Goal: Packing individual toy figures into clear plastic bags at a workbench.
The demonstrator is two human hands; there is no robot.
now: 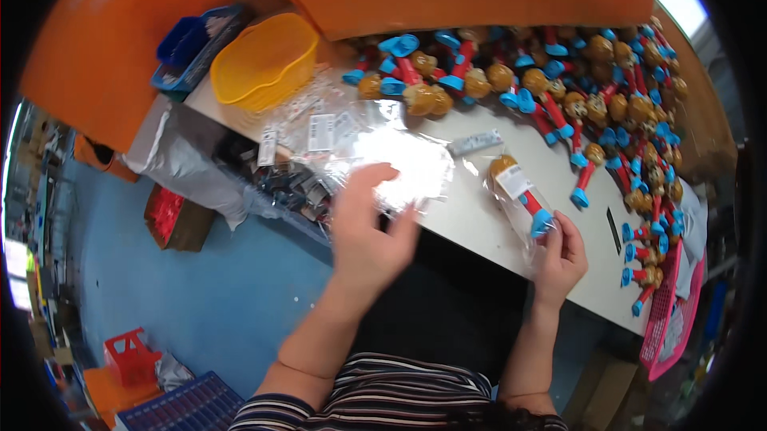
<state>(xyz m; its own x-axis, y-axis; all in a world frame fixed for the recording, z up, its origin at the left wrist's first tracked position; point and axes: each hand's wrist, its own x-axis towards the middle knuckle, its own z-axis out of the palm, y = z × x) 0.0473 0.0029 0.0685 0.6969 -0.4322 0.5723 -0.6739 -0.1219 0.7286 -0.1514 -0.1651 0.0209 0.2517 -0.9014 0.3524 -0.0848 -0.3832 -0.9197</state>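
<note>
My right hand point(562, 262) pinches the lower end of a clear plastic bag. Inside the bag lies a toy dispenser point(534, 206) with a brown head, a red stem and a blue foot; a white label covers part of it. Slightly blurred, my left hand point(370, 227) has its thumb and fingers apart, with nothing seen between them. It hovers at the table's front edge, beside a shiny pile of clear bags point(411, 166). A small white printed packet point(476, 143) rests between that pile and the bagged toy.
Loose toys of the same kind point(591, 111) cover the back and right of the white table point(471, 223). A yellow basket point(268, 59) and a blue bin point(188, 47) stand at back left. Small packets point(307, 187) fill a tray below the edge. A pink basket point(667, 319) hangs at right.
</note>
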